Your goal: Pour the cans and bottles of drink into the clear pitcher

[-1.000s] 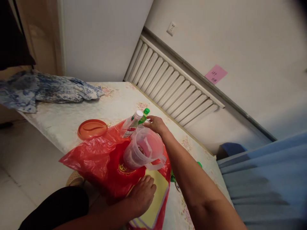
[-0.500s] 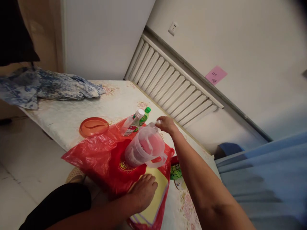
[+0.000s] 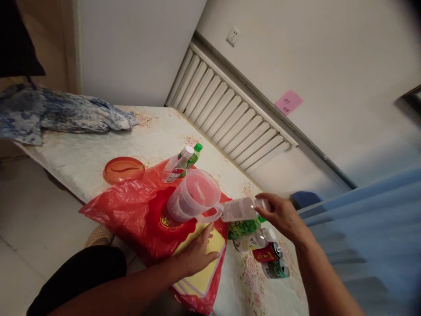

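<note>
My right hand (image 3: pixel 274 213) grips a clear plastic bottle (image 3: pixel 240 209) by its neck end; the bottle lies almost level, its base beside the jug's handle. My left hand (image 3: pixel 199 252) rests with fingers spread on a yellow cloth (image 3: pixel 205 274). Just beyond it stands a translucent plastic jug (image 3: pixel 187 199) on a red plastic bag (image 3: pixel 121 199). Behind the jug are a clear bottle with a white cap (image 3: pixel 177 164) and a green-capped bottle (image 3: pixel 194 158). Below my right hand lie a green-labelled bottle (image 3: pixel 243 228), another clear bottle (image 3: pixel 261 238), a red can (image 3: pixel 267 253) and a green can (image 3: pixel 275 269).
An orange lid (image 3: pixel 124 170) lies left of the jug on the flowered tablecloth (image 3: pixel 158 145). A blue patterned cloth (image 3: pixel 75 112) hangs over the far left edge. A white radiator (image 3: pixel 226 105) runs along the wall, and a blue curtain (image 3: pixel 368 228) hangs at right.
My right hand has moved right and nearer, carrying the clear bottle from behind the jug to its right side. The left hand's fingers have spread. The bottles and cans at right now show.
</note>
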`<state>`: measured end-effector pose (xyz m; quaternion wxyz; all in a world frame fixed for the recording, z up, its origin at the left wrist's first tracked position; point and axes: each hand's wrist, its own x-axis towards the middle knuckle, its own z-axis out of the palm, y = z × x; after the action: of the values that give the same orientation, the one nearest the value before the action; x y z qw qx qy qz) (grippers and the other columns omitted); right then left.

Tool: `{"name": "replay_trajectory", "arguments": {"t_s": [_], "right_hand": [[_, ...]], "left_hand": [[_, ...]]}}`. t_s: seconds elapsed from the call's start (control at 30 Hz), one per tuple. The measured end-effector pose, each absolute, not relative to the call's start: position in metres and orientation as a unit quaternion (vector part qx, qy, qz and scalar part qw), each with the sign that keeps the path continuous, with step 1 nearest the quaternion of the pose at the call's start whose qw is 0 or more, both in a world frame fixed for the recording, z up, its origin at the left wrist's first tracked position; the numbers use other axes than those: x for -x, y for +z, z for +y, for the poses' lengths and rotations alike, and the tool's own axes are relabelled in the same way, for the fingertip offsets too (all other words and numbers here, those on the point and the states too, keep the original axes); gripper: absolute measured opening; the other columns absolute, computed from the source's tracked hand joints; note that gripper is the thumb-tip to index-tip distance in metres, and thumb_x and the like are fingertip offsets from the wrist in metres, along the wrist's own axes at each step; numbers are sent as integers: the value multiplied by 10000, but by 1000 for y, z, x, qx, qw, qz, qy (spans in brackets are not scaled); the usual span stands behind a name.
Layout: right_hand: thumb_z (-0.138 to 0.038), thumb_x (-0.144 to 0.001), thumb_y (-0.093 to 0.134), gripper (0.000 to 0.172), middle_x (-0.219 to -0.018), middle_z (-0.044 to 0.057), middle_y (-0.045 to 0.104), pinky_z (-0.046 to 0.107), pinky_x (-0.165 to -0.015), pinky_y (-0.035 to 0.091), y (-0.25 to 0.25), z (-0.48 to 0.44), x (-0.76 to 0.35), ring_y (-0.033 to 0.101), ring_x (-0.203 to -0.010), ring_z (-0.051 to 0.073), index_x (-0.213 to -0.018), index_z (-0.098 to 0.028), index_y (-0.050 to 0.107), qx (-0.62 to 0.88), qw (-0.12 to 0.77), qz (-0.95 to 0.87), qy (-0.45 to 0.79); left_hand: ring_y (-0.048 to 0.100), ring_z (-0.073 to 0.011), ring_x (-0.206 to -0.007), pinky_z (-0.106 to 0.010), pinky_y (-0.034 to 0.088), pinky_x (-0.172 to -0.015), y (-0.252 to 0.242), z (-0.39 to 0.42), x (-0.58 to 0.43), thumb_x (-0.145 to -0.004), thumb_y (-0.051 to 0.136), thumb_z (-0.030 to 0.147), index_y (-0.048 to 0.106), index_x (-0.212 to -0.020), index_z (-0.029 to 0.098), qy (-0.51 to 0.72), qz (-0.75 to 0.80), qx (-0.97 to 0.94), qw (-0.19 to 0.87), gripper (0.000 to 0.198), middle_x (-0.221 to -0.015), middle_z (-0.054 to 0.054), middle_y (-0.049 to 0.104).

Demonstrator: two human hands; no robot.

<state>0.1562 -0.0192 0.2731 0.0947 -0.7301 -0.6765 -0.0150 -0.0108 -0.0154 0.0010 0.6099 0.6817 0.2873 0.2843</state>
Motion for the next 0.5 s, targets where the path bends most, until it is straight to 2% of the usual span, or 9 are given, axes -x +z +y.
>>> {"name": "replay_trajectory", "arguments": {"t_s": [0.13, 0.23, 0.33, 0.5], "right_hand": [[-341, -781, 630, 304, -917, 66, 732, 299, -690, 496, 261, -55, -159, 655, -758, 201, -1038, -204, 720, 729, 79, -679, 39], [-303, -787, 615, 296, -930, 54, 732, 281, -667, 501, 249, -70, -153, 657, -737, 185, -1052, -212, 712, 723, 89, -679, 88], [-283, -777, 631, 279, -888, 43, 724, 277, -652, 492, 239, -75, -141, 638, -698, 173, -1033, -210, 717, 715, 93, -686, 102], [-272, -773, 683, 264, -920, 49, 727, 287, -666, 496, 230, -76, -124, 643, -723, 181, -1029, -231, 735, 690, 101, -709, 101]], "left_hand": [[383, -310, -1403, -479, 358, -1139, 4, -13, 16, -737, 692, 279, 160, -1535, 226, 308, 267, -679, 611, 960, -1561, -156, 340], [315, -325, -1442, -505, 281, -1184, 12, -9, 23, -694, 740, 286, 198, -1529, 234, 304, 245, -697, 602, 996, -1581, -143, 316], [343, -331, -1423, -491, 271, -1190, 21, -7, 28, -635, 801, 306, 289, -1494, 230, 283, 215, -720, 596, 1003, -1548, -140, 374], [477, -302, -1303, -437, 376, -1120, 25, -6, 30, -598, 828, 285, 411, -1415, 219, 288, 187, -730, 591, 919, -1419, -116, 516]]}}
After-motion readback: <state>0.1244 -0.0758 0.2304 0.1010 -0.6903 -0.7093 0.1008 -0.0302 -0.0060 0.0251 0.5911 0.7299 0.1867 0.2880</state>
